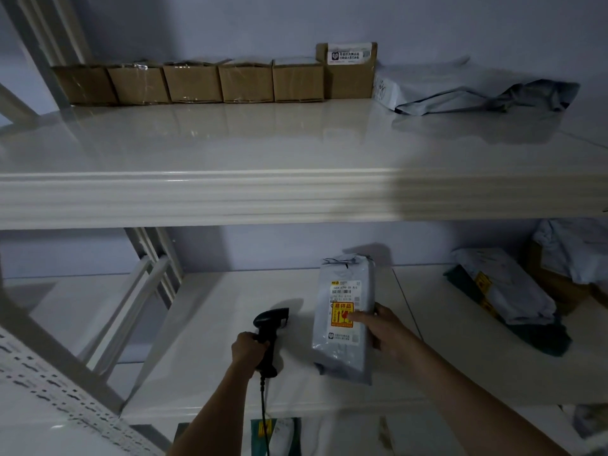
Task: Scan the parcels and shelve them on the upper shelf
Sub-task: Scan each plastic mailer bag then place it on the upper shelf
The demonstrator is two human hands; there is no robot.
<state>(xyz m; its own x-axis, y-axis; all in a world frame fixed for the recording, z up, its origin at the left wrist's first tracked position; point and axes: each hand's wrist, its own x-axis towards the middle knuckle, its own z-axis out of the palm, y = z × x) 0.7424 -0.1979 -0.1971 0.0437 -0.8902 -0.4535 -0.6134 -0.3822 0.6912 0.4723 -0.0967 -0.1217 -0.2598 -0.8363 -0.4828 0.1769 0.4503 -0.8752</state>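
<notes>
Scanning comes first here, so keep the grey parcel (343,319) upright in your right hand (381,327), whose fingers and thumb pinch its right edge over the lower shelf (214,324). Your thumb lies across the orange sticker (341,314), just below the barcode label (343,291); slide it no higher, or it will likely cover the bars. Your left hand (248,350) is wrapped around the handle of the black scanner (271,327), its cable (263,413) trailing down. The scanner's head seems to point up and to the right, near the parcel but apart from it; tilt it so its window squarely faces the label, and flatten the bag's face if it creases, since soft film probably scans poorly when wrinkled.

On the upper shelf (296,192), a row of six cardboard boxes (214,82) stands along the back wall, touching one another, with a grey mailer bag (460,90) lying flat just beside the tallest box. Bare shelf in front of them looks the likeliest landing spot. To the right on the lower shelf, more soft parcels (503,291) lie heaped, one against an open carton (559,281) that holds a crumpled grey bag.
</notes>
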